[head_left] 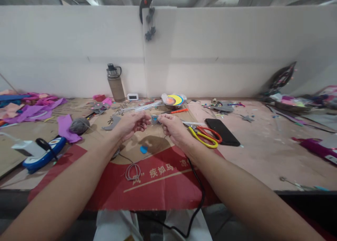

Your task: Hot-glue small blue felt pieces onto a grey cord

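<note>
Both hands meet over the cardboard at the middle of the table. My right hand [170,126] is closed, its thumb and finger pinching the edge of a small clear piece with blue bits [154,119], too small to name exactly. On the other side of this piece, my left hand [135,124] is curled with fingertips together; what they hold, if anything, cannot be made out. Below the hands lie a blue felt scrap [143,149] and a loop of grey yarn [133,172]. Red-and-yellow-handled scissors [204,135] rest beside my right wrist.
A black phone [222,132] lies right of the scissors. At the back stand a bottle [116,85], a small white clock [132,96] and a bowl [173,106]. Left are a grey yarn ball [79,126] and a blue power strip [44,156]. A black cable [201,188] hangs over the front edge.
</note>
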`<action>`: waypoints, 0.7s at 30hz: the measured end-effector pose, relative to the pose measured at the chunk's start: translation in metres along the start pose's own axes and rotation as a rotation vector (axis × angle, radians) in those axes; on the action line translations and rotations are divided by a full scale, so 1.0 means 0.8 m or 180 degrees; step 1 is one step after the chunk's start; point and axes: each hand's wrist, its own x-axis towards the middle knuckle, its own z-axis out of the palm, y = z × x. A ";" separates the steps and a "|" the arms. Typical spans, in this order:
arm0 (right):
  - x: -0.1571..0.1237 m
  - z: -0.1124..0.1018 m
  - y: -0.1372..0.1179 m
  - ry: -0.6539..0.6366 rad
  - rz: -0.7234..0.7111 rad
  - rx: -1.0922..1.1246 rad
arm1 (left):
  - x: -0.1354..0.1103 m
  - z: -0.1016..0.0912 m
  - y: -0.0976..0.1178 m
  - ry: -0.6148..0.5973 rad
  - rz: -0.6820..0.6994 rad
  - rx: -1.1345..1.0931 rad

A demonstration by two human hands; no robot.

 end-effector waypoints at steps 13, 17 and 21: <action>-0.001 0.011 0.022 0.0250 0.0144 -0.0508 | 0.001 -0.002 -0.005 0.0415 0.0018 0.0143; 0.000 0.011 0.025 0.0230 0.0233 -0.0472 | 0.002 -0.004 -0.008 0.0363 -0.0048 0.0119; -0.002 0.008 0.022 0.0233 0.0263 -0.0550 | 0.003 -0.006 -0.010 0.0424 -0.0025 0.0556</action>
